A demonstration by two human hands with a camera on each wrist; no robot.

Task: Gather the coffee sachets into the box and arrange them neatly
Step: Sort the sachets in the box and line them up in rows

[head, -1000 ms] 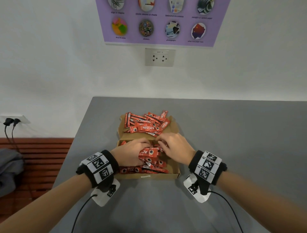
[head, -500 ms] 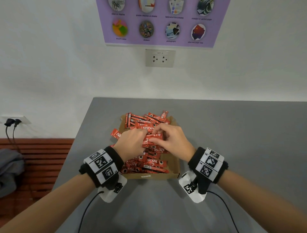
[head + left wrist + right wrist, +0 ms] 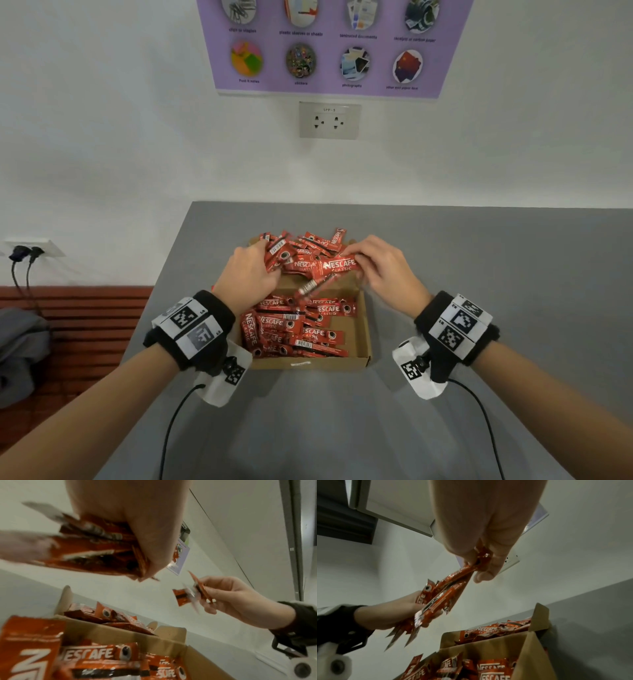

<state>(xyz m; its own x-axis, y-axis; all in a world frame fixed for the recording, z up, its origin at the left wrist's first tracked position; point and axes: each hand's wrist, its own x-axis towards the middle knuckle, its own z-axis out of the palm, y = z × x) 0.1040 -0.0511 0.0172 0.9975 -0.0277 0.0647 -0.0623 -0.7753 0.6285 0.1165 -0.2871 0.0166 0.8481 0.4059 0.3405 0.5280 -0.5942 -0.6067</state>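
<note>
Squaring up sachets above box
I'm gripping a sachet bundle [image 3: 279, 255] in my L hand [image 3: 250, 274], R hand [image 3: 383, 270] pinching two sachets [image 3: 337, 267] at 3 o'clock, aligning ends before laying into box [image 3: 363, 339]; rest piled inside.

Left hand [image 3: 249, 274] grips sachet bundle [image 3: 291, 260]; right hand [image 3: 385, 270] fingers pinch its other end

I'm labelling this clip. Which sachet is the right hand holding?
Start at the cardboard box on the grey table. Above its far half, the right hand pinches one red sachet by its end. Unlike those lying in the box, it hangs in the air, label up.
</note>
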